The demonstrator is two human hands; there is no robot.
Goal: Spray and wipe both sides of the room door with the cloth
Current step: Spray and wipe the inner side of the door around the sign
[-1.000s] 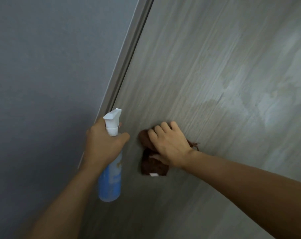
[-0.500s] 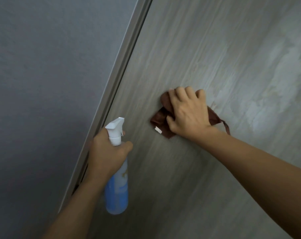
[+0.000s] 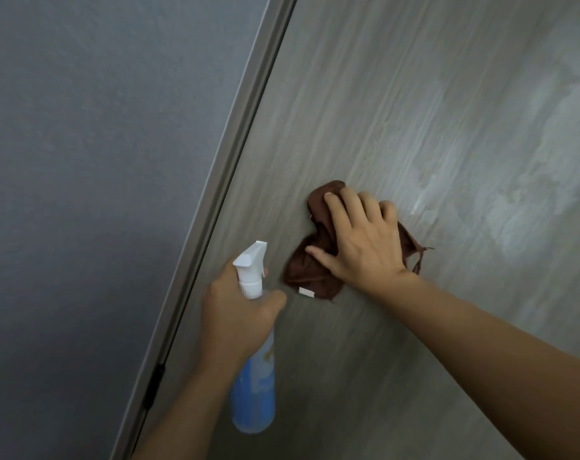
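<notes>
Door: grey wood-grain panel, fills centre and right of the head view. Its left edge runs diagonally from top centre down to bottom left, bounded by a pale frame strip; a dark hinge sits low on that edge. Beyond the strip, a grey wall. Bare panel lies above, right of and below the cloth; paler wet patches mark the upper right.

Cloth: brown, crumpled, flat against the door at mid-panel, nearer the left edge than the right. Long axis runs lower left to upper right. White tag at its lower edge; a thin loop trails off its right side.

Right hand: fingers spread and nearly straight, palm pressing the cloth onto the door, thumb reaching left across the fabric (no grip visible, only pressure).

Left hand: fingers wrapped around the neck of the spray bottle, just left of and below the cloth, not touching it. Bottle blue, roughly upright, long axis along the door; white nozzle on top points up and right.
</notes>
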